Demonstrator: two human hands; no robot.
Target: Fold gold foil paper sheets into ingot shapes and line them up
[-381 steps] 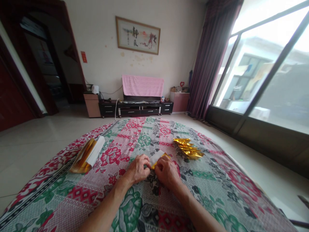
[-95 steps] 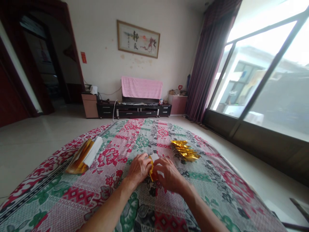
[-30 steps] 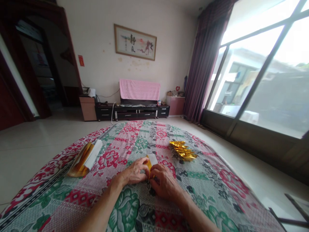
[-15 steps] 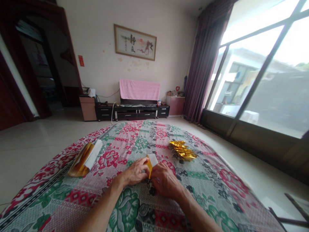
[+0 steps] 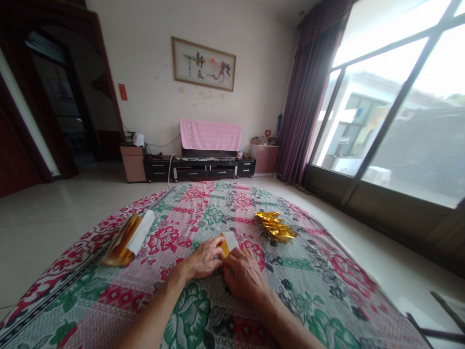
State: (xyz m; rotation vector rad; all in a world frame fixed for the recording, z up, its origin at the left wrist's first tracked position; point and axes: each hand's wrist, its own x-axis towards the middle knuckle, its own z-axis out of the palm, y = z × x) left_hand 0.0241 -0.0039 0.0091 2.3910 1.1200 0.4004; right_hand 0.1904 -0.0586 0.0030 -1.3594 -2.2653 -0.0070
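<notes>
A small sheet of gold foil paper [image 5: 228, 243], white on its other side, lies on the flowered tablecloth between my hands. My left hand [image 5: 206, 257] has its fingers closed on the sheet's left edge. Pressed against the near right part is my right hand [image 5: 243, 271], fingers curled, hiding that end of the paper. To the right lie several folded shiny gold paper pieces [image 5: 276, 227], nested in a row. Over on the left rests a stack of gold and white paper sheets [image 5: 129, 240], bent over on itself.
The round table's patterned tablecloth [image 5: 214, 215] spreads under everything. Beyond it stand a low black cabinet [image 5: 203, 173] and a screen under a pink cloth [image 5: 210, 134]. At the right are a purple curtain [image 5: 301, 106] and large windows.
My right hand has shifted slightly left and closer to my left hand along the near edge of the paper. My left hand and the other papers stay put.
</notes>
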